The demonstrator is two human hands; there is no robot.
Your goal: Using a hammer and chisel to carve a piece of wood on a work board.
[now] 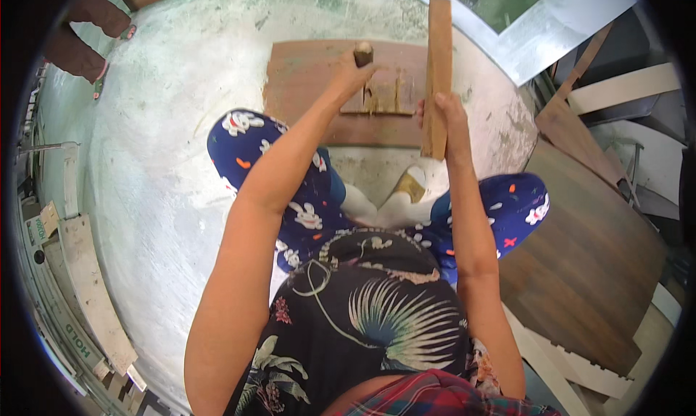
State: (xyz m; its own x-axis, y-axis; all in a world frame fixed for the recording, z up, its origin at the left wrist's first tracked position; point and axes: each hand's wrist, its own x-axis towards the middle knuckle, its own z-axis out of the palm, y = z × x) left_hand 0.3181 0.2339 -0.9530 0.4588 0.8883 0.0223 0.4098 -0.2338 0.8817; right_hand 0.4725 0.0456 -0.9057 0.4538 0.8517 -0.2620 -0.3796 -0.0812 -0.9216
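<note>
My left hand (pixel 352 76) is closed around an upright tool with a round wooden handle (pixel 364 52); its lower end is hidden, so I cannot tell its kind. Beneath it lies a brown wooden board (pixel 304 64) with a rough, cut patch (pixel 384 93) in its middle, marked by dark slots and a raised strip along the near side. To the right, my right hand (pixel 451 118) grips a long squared wooden block (pixel 438 60) near its lower end. The block is held above the board's right edge, apart from the tool.
A sandal (pixel 412 184) shows between my bent knees, just short of the board. Wooden panels (pixel 580 264) and metal sheets (pixel 573 24) lie at the right. Long strips (pixel 90 293) are stacked at the left. Another person's legs (pixel 83 46) stand at the far left.
</note>
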